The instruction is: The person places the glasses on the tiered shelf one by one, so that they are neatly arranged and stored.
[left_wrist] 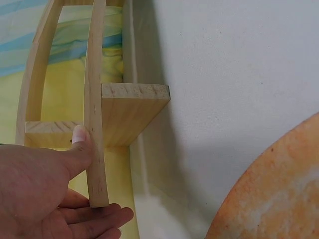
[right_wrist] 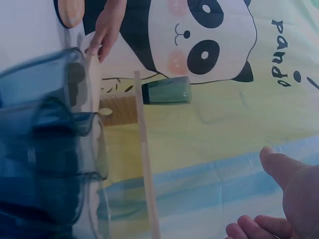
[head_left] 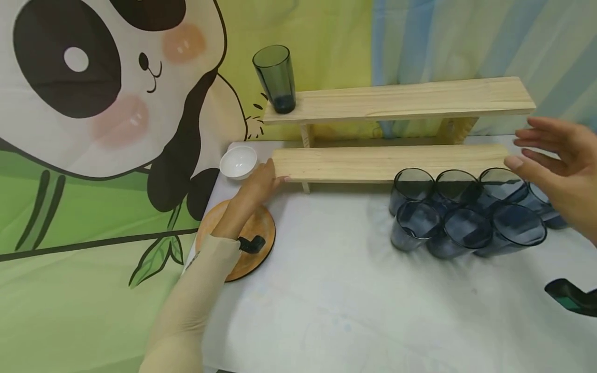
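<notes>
A two-tier wooden shelf (head_left: 354,165) stands at the back of the table. My left hand (head_left: 254,187) grips the left end of its lower board; in the left wrist view the thumb lies on one face of the board (left_wrist: 94,94) and the fingers reach around the other side. My right hand (head_left: 566,166) hovers with extended fingers near the shelf's right end, touching nothing that I can see. On the upper board's left end stands one green-tinted drinking glass (head_left: 276,77). Several blue-grey glasses (head_left: 466,233) stand in two rows before the shelf, below and left of my right hand.
Beside the shelf's left end sits a small white bowl (head_left: 238,162). A round wooden plate (head_left: 261,223) lies under my left forearm, near the table's left edge. A white cloth (head_left: 326,290) covers the table. Behind hangs a panda-printed curtain (head_left: 140,129).
</notes>
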Demonstrator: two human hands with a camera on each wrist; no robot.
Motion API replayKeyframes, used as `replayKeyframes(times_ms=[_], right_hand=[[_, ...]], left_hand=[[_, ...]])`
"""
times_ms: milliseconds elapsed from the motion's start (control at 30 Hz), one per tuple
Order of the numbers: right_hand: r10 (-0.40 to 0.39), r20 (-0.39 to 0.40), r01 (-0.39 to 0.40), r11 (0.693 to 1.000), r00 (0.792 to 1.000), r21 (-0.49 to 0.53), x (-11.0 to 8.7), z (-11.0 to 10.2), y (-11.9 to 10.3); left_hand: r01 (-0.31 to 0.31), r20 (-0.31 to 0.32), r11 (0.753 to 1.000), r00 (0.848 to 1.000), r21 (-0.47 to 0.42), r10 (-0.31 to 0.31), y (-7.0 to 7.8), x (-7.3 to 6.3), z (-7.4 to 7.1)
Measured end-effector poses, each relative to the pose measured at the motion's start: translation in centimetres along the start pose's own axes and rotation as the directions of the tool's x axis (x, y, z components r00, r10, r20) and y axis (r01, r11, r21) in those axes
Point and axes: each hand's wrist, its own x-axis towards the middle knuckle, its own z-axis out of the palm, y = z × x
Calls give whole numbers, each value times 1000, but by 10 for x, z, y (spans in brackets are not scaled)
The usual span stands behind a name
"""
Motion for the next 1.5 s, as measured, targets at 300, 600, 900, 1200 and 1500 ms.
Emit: replayKeyframes(times_ms=[300, 600, 900, 1200, 1500], right_hand=[[64, -89, -72, 993, 994, -95, -43, -14, 33], [80, -75, -88, 989, 994, -121, -86, -1, 64], [236, -30, -238, 960, 971, -148, -112, 16, 88], [275, 23, -269, 952, 961, -144, -118, 28, 113], [251, 50, -240, 956, 967, -170, -117, 26, 121]], left_hand=[[-13, 3, 1000, 1000, -14, 13, -3, -2, 3], [-23, -5, 1000, 1000, -9, 23, -4, -1, 3], [-25, -10, 1000, 1000, -17, 24, -3, -2, 2], [-48, -24, 998, 999, -39, 47, -5, -1, 3], [-55, -28, 997, 998, -55, 54, -4, -2, 4]])
